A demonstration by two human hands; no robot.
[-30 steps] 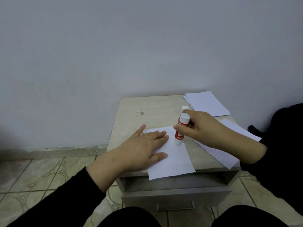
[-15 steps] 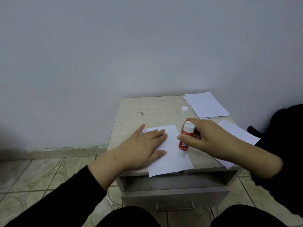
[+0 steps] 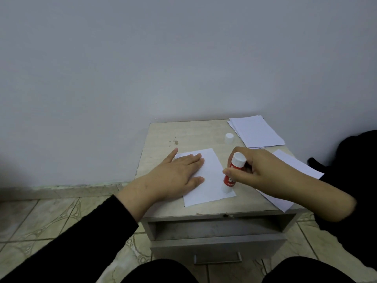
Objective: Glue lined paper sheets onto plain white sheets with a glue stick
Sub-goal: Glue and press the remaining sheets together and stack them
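My left hand (image 3: 179, 174) lies flat, fingers straight, pressing the white sheet (image 3: 210, 180) onto the bedside table (image 3: 163, 137). Just right of it, my right hand (image 3: 255, 172) curls around the red glue stick (image 3: 232, 174), its tip touching the sheet's near right corner. Beyond the sheet sits the white cap (image 3: 229, 137), then a paper stack (image 3: 257, 131) at the table's far right corner.

A small beige bench (image 3: 163, 135) with a drawer below stands on a tiled floor (image 3: 51, 217) against a wall. On its top lie a white sheet (image 3: 210, 176) near the front, a white cap (image 3: 229, 137), a stack of sheets (image 3: 256, 131) at the back right corner, and another sheet (image 3: 293, 166) along the right edge.
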